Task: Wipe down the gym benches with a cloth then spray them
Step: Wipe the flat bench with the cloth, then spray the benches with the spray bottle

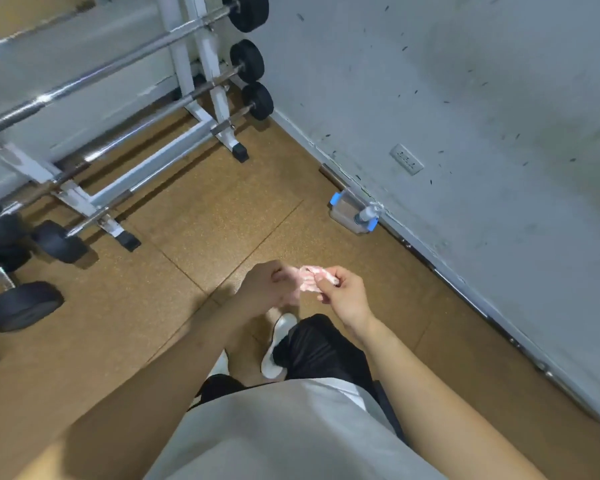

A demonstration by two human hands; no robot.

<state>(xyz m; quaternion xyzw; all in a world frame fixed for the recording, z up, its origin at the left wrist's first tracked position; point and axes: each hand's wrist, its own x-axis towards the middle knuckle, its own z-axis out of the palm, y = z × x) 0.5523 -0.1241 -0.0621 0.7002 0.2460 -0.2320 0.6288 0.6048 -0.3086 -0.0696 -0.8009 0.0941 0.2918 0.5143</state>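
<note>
**Pink cloth bunched btwn both hands, no gym bench in view**

Pink cloth (pixel 309 280) sits at waist height in front of the person, crumpled into a small wad. Right hand (pixel 343 292) pinches one end w/ thumb and curled fingers. Left hand (pixel 267 285) has its fingers curled onto the other end, but blur softens the detail there.

Handling, as a judgement: thin, limp and v. light, so no stiffness to rely on. It will flop and fold on itself. Probably best flattened or folded into a pad and pressed w/ the palm, gripping a bunched edge so it doesn't slide out on slick upholstery. Not fragile, and dropping it costs nothing.

Spray bottle (pixel 354 214), clear w/ blue parts, lies on its side on the brown floor (pixel 194 209), touching the base of the grey wall (pixel 482 98), well apart from the hands. Prob. rigid plastic. Fill level can't be told. Take it by the neck under the trigger.

Barbell rack (pixel 201 81) and dumbbells (pixel 23 306) stand to the left.
</note>
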